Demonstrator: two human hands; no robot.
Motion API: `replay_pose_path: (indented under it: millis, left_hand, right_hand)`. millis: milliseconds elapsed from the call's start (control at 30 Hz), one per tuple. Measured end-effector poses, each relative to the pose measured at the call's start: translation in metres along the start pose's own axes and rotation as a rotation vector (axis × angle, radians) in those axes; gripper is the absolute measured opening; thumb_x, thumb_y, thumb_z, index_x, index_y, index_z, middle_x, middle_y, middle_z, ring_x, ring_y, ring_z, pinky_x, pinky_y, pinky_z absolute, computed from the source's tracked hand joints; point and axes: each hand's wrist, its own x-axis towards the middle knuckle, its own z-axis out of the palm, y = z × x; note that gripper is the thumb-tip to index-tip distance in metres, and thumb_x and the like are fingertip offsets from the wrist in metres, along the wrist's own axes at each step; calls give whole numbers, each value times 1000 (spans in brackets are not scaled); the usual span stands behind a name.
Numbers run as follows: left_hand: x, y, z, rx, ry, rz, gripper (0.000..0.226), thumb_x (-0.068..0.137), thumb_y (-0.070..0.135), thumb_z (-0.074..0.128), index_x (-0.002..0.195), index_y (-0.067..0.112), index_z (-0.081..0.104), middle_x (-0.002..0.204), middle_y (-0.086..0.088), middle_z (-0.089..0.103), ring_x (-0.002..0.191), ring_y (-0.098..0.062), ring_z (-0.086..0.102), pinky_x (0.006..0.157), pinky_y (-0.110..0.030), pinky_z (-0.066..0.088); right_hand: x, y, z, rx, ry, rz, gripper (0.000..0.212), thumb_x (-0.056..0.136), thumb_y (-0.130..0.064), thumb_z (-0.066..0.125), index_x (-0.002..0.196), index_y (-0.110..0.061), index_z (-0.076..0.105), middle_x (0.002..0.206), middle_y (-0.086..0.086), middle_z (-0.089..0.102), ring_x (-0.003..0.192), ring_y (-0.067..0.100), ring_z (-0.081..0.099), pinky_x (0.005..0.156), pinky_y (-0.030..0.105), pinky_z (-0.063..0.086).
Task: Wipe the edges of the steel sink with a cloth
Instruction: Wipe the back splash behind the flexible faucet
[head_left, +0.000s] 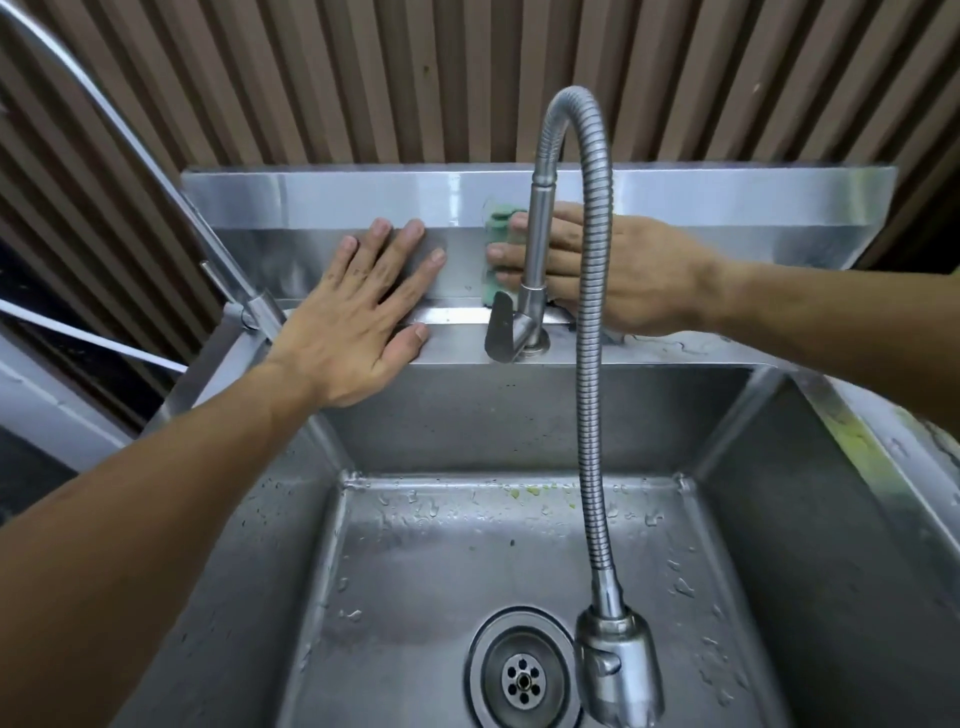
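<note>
A: Right hand (597, 270): reached behind the tap post (535, 244), fingers laid over a green cloth (498, 249) and pressing it against the upright back panel of the sink (363, 189). Whether the thumb was curled around the cloth could not be told; the post hid it.

B: Cloth position?

A: Against the back panel, just left of the tap post and above the rear ledge. Only a folded green strip showed past the fingertips.

B: Left hand (363, 312)?

A: Spread wide and flat, holding nothing. Fingers rested on the back panel, thumb on the rear ledge, palm hanging over the basin. Near the cloth but apart from it.

B: Other items?

A: Tap handle (501, 327), at the foot of the post. Ribbed hose (592, 364), arching forward and down to a spray head (618, 670) over the drain (522, 678). Water drops on the basin floor. Yellow-green residue on the right rim (852, 441) and along the basin's far floor edge.

B: Risks?

A: Likely three. The wrist, threaded between post and hose, could knock the handle and start the water. The cloth could snag on the post and slip free. The right rim's residue looked untouched and might be missed.
</note>
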Motion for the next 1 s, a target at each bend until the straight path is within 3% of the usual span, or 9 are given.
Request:
replay_pose_path:
  millis: [200,267,333,400,467,600,767,900,1000]
  left_hand:
    - [-1,-3,1,2,11,4,71,106,49,24,166,18,6,173,-10,-10,160,-32,-10,129,-47,-8]
    - [-1,-2,2,4,1,3,71,106,48,26,166,18,5,173,-11,-11,160,-32,-10,129,-47,-9]
    - [0,-2,2,-2,-19,1,72,106,48,27,166,19,1,173,-10,-13,159,-32,-12,128,-46,-12]
    - [0,-2,1,-21,-11,11,72,106,49,25,166,19,1,173,-10,-14,159,-31,-13,128,-45,-12]
    - [0,-1,0,-44,-1,12,71,105,50,22,166,20,0,173,-8,-15,159,-31,-14,128,-45,-13]
    - [-1,-2,1,-71,-8,-1,71,105,50,22,166,22,-2,172,-5,-20,158,-28,-19,127,-42,-17]
    - [-1,-3,2,-66,-31,-5,71,106,51,21,166,22,-2,171,-5,-21,157,-27,-23,127,-43,-18]
    - [-1,-4,2,-74,-31,-7,70,106,51,22,166,23,-1,171,-5,-19,156,-24,-26,126,-42,-18]
    - [-2,-3,0,-86,-28,-12,69,106,50,23,166,22,2,171,-6,-17,156,-25,-22,127,-43,-15]
  right_hand:
    - [-59,-15,-3,424,-246,212,60,107,-34,16,164,-15,21,173,0,11,160,18,-1,130,45,7]
    - [-50,-37,-8,692,-163,371,54,107,-27,29,160,-17,34,169,-2,24,159,14,7,131,40,9]
    - [-29,-62,-18,938,-35,500,45,109,-18,38,151,-33,42,159,-23,27,154,4,12,129,23,2]
    - [-11,-79,-29,1038,17,567,40,110,-20,38,124,-56,45,134,-44,34,150,9,27,130,32,8]
    - [-9,-84,-32,1050,5,625,30,111,-26,36,115,-53,47,129,-36,41,146,14,36,128,46,20]
    - [-19,-93,-42,999,-148,845,54,109,-34,41,161,-26,29,170,-6,21,158,14,10,131,42,9]
    - [3,-109,-50,1035,20,972,37,109,-18,41,144,-22,54,160,2,44,154,26,23,128,42,16]
    - [-4,-111,-50,980,16,927,36,109,-21,46,144,-18,54,159,3,45,150,17,26,121,26,13]
    - [-16,-114,-51,878,48,912,25,107,-16,49,126,-16,65,133,7,67,124,21,53,112,30,33]
